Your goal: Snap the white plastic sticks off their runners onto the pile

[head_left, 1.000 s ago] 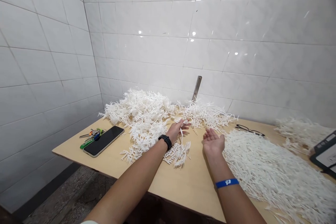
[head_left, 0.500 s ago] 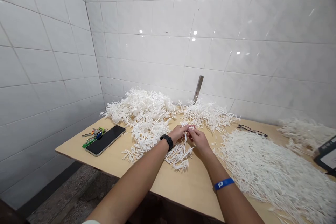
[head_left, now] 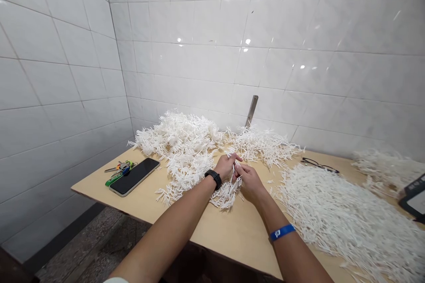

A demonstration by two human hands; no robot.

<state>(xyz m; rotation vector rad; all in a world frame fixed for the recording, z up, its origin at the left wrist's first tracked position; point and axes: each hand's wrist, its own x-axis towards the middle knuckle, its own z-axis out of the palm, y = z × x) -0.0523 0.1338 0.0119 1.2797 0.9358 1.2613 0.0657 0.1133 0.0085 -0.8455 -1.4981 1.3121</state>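
Observation:
Over the middle of the wooden table, my left hand [head_left: 226,164], with a black band at its wrist, is closed on a cluster of thin white branched pieces [head_left: 229,152]. Right beside it, my right hand [head_left: 249,177] pinches the same white pieces, its thumb and finger close to the left fingers. A blue band is on my right forearm. Tangled white branched clusters [head_left: 191,166] lie to the left and beneath the hands. Another tangled heap [head_left: 265,143] sits behind them. Loose white strands [head_left: 345,208] spread in a wide pile on the right.
A black phone [head_left: 134,177] and keys with a green strap [head_left: 114,180] lie on the wooden table [head_left: 232,239] at left. Glasses [head_left: 320,165] rest behind the right pile. A metal strip [head_left: 252,110] stands by the wall. A dark box [head_left: 413,199] is at far right.
My left hand has turned, its fingers now raised higher around the white cluster. My right hand has shifted slightly left and down, and white strands now show between the hands.

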